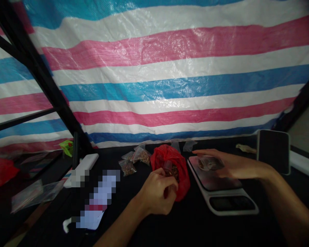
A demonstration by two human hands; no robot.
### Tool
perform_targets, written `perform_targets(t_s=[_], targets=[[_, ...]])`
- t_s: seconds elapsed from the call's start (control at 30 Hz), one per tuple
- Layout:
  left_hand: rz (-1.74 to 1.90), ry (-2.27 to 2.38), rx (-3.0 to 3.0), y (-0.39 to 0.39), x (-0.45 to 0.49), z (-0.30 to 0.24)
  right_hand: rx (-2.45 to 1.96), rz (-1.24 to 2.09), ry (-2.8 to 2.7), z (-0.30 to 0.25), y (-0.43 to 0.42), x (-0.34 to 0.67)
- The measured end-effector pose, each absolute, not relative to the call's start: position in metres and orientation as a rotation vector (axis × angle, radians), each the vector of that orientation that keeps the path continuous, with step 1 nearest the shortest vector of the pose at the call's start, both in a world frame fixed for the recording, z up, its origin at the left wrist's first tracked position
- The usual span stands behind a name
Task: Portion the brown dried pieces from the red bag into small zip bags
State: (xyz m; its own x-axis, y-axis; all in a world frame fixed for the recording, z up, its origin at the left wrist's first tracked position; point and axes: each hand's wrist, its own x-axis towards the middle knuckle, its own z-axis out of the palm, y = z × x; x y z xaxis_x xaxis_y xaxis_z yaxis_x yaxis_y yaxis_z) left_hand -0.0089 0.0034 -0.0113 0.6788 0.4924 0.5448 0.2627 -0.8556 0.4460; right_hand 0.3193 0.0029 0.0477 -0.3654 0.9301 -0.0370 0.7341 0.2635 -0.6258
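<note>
My left hand [161,192] is closed at the near edge of a red plastic bag [183,187], its fingers pinched round what looks like a small clear plastic cup [167,166]. Small brown bits [175,173] show inside the red bag. My right hand [233,164] lies over a white kitchen scale [211,206], one finger stretched out to the left. Between its fingers and thumb is a small clear plastic bag [209,163], just over the scale's plate; its contents are hard to make out.
Several small zip bags of brown bits [128,167] lie left of the red bag. Clear bags [190,145] lie behind it. Farther left are a lit phone [98,206], a white bar-shaped object [89,164] and loose plastic bags [28,195]. A dark-screened device [273,152] stands right.
</note>
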Motion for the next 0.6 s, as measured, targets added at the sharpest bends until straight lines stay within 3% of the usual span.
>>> perform_targets(t_s=[0.23,0.6], targets=[[0.876,0.596,2.591,0.001,-0.003,-0.017,-1.512,1.001,-2.142,0.039,0.006,0.328],[0.858,0.544,2.573,-0.001,0.002,-0.022,-1.618,0.942,-2.168,0.038,0.003,0.326]])
